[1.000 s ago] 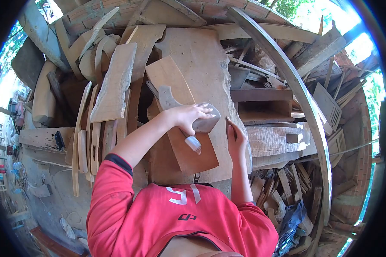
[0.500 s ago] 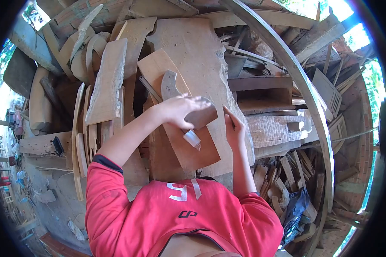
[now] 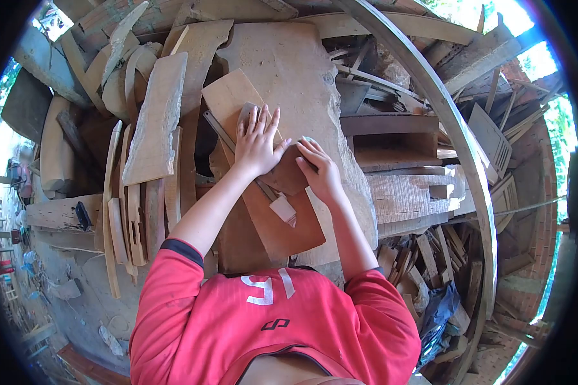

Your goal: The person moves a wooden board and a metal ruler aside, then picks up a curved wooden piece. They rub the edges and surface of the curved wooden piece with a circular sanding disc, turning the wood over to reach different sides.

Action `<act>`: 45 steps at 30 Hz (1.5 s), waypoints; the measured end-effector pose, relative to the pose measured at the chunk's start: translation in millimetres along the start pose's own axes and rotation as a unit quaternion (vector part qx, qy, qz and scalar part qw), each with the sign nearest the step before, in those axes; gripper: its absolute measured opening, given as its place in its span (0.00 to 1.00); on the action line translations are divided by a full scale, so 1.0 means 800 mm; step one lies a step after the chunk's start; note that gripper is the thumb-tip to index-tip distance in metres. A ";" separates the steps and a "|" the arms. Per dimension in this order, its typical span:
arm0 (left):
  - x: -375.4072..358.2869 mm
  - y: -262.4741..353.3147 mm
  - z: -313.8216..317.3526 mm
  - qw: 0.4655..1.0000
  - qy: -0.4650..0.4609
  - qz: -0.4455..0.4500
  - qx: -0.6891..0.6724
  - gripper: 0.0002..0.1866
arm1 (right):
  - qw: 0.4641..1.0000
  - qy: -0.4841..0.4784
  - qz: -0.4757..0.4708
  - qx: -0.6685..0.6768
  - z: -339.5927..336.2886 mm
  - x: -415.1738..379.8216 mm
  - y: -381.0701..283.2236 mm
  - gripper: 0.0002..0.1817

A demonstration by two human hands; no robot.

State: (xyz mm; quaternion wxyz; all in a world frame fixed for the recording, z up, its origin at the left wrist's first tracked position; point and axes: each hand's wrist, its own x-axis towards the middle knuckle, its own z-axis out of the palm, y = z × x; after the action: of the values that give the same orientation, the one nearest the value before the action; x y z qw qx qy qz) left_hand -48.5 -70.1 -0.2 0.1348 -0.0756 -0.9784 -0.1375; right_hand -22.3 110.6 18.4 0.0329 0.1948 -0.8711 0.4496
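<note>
My left hand [image 3: 255,146] lies flat with fingers spread on a curved template-like piece [image 3: 288,176], pressing it against a light brown board [image 3: 228,90]. Most of the piece's upper part is hidden under this hand. At the piece's right edge is my right hand [image 3: 321,172], its fingers bent and close together. Whatever its fingertips may hold is too small to make out. A narrow grey strip [image 3: 218,130] runs slantwise under my left wrist. Near the strip's lower end lies a pale block with a pointed tip [image 3: 282,209].
Beneath the board is a large rough-edged slab [image 3: 295,70]. Loose planks [image 3: 154,122] lean at the left. Wood scraps [image 3: 437,256] and a dark plastic bag [image 3: 440,314] lie at the lower right. A long curved strip [image 3: 459,122] arches down the right side.
My left hand has moved up the curved piece and spread its fingers. My right hand has come left and up from the slab to the piece's edge.
</note>
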 end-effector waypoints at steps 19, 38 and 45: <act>0.000 0.006 -0.002 0.999 -0.036 -0.010 0.022 0.35 | 0.988 -0.076 -0.133 -0.006 -0.010 0.011 0.016 0.17; -0.001 0.002 0.003 0.999 -0.039 -0.009 0.008 0.33 | 0.986 -0.097 -0.122 0.063 -0.025 -0.016 0.033 0.20; -0.001 0.002 -0.001 0.999 -0.043 -0.017 0.009 0.33 | 0.988 -0.072 -0.136 0.033 -0.021 -0.025 0.036 0.19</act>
State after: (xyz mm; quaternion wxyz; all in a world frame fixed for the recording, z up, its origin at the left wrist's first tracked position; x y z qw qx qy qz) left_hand -47.6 -69.1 0.9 0.0907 -0.0632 -0.9856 -0.1281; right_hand -16.3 145.0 1.4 0.0240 0.3442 -0.8212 0.4544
